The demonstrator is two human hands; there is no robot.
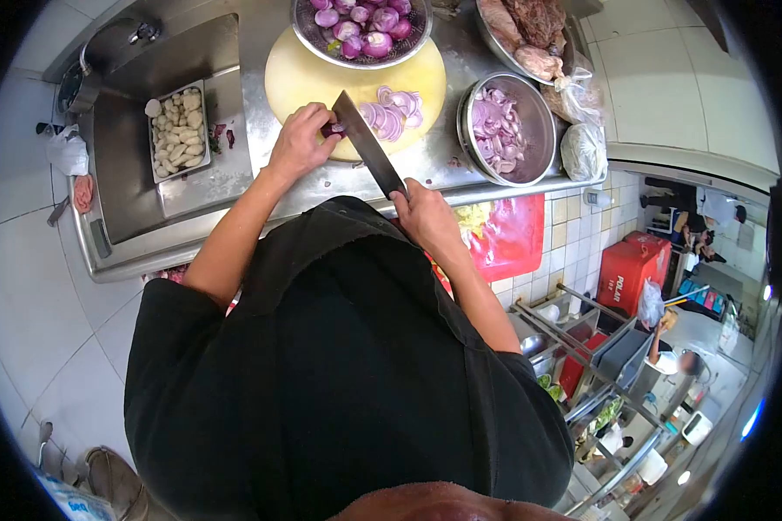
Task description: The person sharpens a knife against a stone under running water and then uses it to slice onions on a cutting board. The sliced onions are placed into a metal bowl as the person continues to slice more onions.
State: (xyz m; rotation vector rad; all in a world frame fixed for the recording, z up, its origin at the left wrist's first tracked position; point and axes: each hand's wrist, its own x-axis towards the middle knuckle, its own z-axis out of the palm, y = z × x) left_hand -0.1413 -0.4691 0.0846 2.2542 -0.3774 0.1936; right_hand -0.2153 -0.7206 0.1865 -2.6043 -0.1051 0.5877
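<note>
On the round yellow cutting board (291, 74), my left hand (304, 139) is closed on a piece of red onion (332, 129). My right hand (426, 217) grips the handle of a wide knife (369, 148), whose blade lies just right of the onion piece. Sliced onion (394, 113) is spread on the board beyond the blade. A colander (304, 35) of peeled red onions overlaps the board's far edge. To the right, a metal bowl (543, 143) contains more onion slices.
At left, the sink (126, 174) has a tray (182, 174) of pale peeled pieces. A bowl of meat (539, 30) and plastic bags (584, 152) are at the right. Below the counter edge is a red board (517, 239). Other people appear far right.
</note>
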